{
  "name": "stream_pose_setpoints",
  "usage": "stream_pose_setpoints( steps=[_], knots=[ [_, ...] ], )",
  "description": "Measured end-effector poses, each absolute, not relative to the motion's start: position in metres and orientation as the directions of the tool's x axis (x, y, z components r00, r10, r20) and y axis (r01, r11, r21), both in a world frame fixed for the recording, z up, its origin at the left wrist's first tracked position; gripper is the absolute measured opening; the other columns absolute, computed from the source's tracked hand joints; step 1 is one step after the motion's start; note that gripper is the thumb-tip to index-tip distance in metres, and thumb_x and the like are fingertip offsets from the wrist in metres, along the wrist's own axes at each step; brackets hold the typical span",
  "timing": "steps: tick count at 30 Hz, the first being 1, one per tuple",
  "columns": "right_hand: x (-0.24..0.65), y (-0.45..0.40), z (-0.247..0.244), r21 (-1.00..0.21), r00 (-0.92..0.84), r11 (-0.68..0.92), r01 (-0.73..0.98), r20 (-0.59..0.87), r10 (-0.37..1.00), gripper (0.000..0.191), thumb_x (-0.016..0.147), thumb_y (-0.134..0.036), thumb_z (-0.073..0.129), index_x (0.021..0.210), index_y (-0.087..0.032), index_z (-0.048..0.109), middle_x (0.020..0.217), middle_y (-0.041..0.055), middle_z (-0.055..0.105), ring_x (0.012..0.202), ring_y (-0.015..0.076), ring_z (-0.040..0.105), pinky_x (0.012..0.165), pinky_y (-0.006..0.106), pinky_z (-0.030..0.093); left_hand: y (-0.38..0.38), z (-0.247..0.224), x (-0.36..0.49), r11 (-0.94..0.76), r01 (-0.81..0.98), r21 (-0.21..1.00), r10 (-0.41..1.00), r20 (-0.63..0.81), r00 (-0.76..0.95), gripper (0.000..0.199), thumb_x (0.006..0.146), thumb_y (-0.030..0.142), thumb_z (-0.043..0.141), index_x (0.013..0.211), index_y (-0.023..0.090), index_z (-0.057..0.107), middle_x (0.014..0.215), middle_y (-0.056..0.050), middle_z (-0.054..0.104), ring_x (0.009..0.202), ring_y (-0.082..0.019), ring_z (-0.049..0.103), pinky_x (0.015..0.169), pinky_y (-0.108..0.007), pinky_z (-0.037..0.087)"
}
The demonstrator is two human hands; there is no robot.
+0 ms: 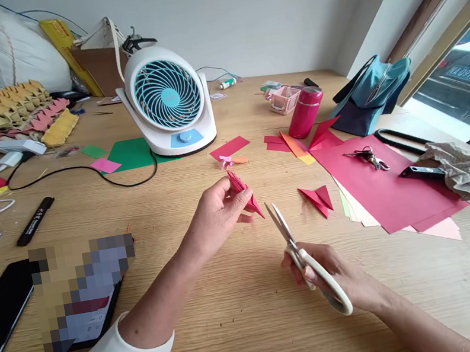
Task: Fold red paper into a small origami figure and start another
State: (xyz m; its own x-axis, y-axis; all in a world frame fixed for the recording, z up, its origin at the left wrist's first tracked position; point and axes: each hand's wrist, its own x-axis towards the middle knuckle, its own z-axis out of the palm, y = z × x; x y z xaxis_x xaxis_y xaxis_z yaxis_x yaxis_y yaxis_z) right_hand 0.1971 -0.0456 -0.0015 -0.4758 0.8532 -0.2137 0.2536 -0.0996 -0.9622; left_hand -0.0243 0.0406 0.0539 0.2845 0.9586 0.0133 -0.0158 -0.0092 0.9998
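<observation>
My left hand (222, 208) pinches a folded piece of red paper (254, 204) above the middle of the table; its pleats show at the top and a point sticks out toward the lower right. In my right hand (327, 271) is a pair of scissors (304, 254) with white handles. Their blades point up and left, slightly parted, a short way from the paper's tip and not touching it. Another folded red paper piece (319, 200) lies on the table right of the blades.
A white fan (171, 102) stands at the back. Red sheets (382, 193) lie at right with keys (367, 158) and a cutter (423, 171) on them. A red flask (305, 112) and a teal bag (372, 96) stand behind. Phones (5, 310) and a black marker (35, 221) lie left.
</observation>
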Motion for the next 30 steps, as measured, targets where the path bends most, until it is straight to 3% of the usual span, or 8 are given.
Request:
stream_pose_setpoints(
  steps=[5,30],
  knots=[
    [0.1972,-0.0510,-0.0013,-0.951,-0.501,-0.150,0.270,-0.272,0.822,0.057,0.088,-0.071,0.049,0.093,-0.016,0.059,0.071,0.0007,0.052,0.062,0.0131,0.043,0.057,0.027,0.033,0.0407,0.0514,-0.0213,0.018,0.018,1.000,0.958,-0.022,0.284,0.022,0.085,0.036,0.066,0.086,0.016,0.057,0.079,0.000,0.065,0.076,-0.014,0.069,0.063,-0.025,0.062],
    [0.1993,-0.0546,-0.0058,-0.956,-0.492,-0.155,0.248,-0.262,0.830,0.051,0.089,-0.068,0.054,0.086,-0.017,0.059,0.068,-0.0011,0.049,0.059,0.0111,0.041,0.053,0.025,0.032,0.0407,0.0463,-0.0172,0.066,0.062,0.996,0.957,-0.081,0.280,0.023,0.081,0.035,0.070,0.083,0.015,0.059,0.079,-0.002,0.067,0.072,-0.015,0.068,0.060,-0.027,0.062]
  ],
)
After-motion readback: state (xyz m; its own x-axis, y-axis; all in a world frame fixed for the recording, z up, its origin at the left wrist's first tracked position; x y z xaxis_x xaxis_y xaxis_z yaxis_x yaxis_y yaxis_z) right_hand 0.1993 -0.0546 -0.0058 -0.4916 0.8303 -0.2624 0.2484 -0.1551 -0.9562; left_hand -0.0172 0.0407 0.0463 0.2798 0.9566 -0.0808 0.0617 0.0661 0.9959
